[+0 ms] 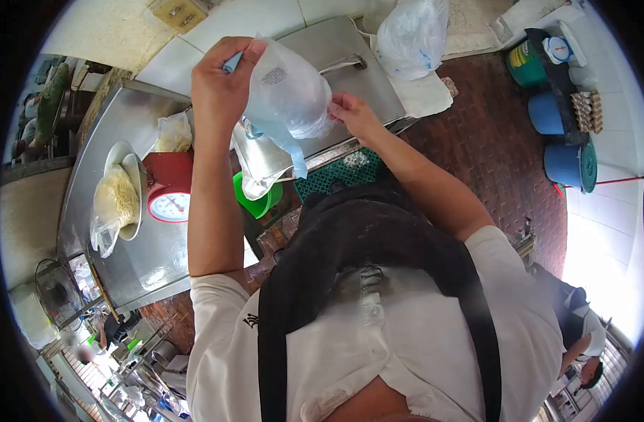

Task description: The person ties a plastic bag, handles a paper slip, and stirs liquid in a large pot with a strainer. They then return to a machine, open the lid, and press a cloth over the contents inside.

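Bag (288,84) of clear plastic sits above the steel counter (378,88); left hand (223,76) grips one end, right hand (355,118) pinches the other, presumably to keep it stretched.

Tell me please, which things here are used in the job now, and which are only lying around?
In use now:
- plastic bag, with the left hand holding its top and the right hand touching its side

Probably only lying around:
- red scale
- bowl with bagged food
- egg trays
- fan
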Tool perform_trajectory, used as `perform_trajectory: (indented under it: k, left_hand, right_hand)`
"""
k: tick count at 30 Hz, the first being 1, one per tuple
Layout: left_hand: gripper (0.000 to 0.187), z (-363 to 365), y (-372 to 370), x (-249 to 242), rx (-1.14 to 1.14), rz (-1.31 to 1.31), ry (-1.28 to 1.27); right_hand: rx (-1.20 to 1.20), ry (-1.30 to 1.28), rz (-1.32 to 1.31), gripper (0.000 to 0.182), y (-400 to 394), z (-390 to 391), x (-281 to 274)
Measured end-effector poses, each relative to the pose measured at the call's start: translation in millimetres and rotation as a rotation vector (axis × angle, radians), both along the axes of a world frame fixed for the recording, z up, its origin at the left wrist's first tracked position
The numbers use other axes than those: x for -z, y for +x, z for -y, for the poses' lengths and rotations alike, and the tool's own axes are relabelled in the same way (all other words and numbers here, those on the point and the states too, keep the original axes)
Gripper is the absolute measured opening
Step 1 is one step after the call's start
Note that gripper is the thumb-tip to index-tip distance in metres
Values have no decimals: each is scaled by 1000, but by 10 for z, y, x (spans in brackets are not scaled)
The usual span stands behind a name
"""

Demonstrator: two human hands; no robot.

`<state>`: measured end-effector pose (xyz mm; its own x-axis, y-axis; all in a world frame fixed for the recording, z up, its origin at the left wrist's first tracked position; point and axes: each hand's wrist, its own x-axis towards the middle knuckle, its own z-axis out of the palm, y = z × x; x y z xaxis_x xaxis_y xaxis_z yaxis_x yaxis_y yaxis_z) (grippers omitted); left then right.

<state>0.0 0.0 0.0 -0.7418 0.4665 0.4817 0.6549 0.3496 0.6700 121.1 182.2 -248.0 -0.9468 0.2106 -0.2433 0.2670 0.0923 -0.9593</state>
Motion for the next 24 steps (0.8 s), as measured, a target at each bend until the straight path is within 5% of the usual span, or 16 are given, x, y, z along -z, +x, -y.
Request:
perform_trajectory:
  k: [2,6,11,15,18,21,24]
  left_hand:
    - [21,5,-28,-56,47,-6,-8]
    - [22,-59,37,71,16,56,-68]
    - [16,-40,-46,41,-1,-58,57]
    - [10,94,4,-411,-139,240,412]
    - [18,137,38,-420,-134,126,-6]
    - [21,238,-64,-182,-121,215,-57]
    - [12,423,-49,-307,-299,184,466]
  right_hand:
    - [135,-566,-142,14,23,65,-148]
    - [149,-675,-122,11,-55,72,-196]
    - [88,-444,-1,16,-66,57,-55]
    - [163,-380,67,20,3,61,154]
    - [146,-396,48,19,5,80,159]
    - [131,-282,64,20,19,50,101]
    - [133,-114,95,23,52,-31,144]
